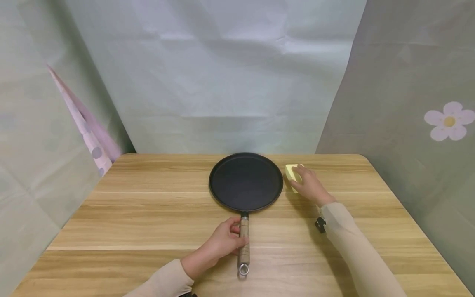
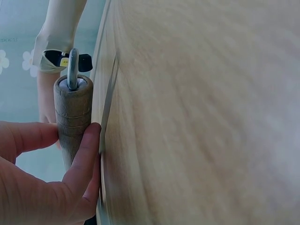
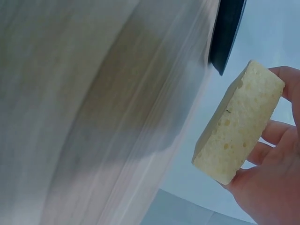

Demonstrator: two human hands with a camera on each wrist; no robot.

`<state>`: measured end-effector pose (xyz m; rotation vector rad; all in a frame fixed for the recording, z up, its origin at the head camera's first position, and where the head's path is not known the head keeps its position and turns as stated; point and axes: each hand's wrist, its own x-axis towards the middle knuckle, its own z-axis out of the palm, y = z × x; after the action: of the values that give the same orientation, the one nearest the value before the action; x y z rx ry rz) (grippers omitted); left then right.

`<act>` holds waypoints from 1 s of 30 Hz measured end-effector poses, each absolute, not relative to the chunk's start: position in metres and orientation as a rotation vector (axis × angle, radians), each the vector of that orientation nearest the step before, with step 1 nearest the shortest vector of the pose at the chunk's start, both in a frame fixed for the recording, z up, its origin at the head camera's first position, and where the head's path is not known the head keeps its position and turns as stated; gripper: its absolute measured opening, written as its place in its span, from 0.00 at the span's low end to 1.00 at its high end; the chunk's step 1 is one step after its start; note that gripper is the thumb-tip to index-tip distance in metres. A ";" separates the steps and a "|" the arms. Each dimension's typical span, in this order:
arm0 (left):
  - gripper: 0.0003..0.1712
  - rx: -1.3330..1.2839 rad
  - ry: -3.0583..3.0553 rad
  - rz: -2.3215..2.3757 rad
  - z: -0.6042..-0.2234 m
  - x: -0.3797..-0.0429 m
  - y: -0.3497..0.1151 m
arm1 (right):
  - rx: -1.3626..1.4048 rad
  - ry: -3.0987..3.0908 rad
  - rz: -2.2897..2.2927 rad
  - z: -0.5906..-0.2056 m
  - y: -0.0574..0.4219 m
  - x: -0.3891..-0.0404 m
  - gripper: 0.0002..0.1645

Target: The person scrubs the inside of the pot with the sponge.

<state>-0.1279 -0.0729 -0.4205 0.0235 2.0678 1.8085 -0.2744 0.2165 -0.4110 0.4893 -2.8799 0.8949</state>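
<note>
A round black flat pan lies on the wooden table, its wooden handle pointing toward me. My left hand holds that handle, thumb on one side and fingers on the other, as the left wrist view shows with the handle end and its metal ring. Just right of the pan, my right hand grips a pale yellow sponge. In the right wrist view the sponge block is held between thumb and fingers and appears raised off the tabletop; the pan's dark rim is close by.
The wood-grain table has rounded far corners. Pale green cloth hangs behind it, with a grey-green sheet bearing a white flower on the right. A dark device sits at the right wrist.
</note>
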 end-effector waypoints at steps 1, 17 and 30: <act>0.41 0.023 2.066 1.809 -0.421 -0.128 -0.073 | 0.502 -2.879 0.904 -0.411 0.216 -0.274 0.34; 0.41 0.036 2.079 1.801 -0.420 -0.128 -0.073 | 0.698 -2.823 0.966 -0.407 0.195 -0.269 0.33; 0.41 0.039 2.083 1.803 -0.418 -0.127 -0.073 | 0.870 -2.789 0.960 -0.406 0.176 -0.263 0.33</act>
<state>-0.1270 -0.0729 -0.4178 0.0394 2.0825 1.8031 -0.2632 0.1756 -0.4060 0.8697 -2.7892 0.9597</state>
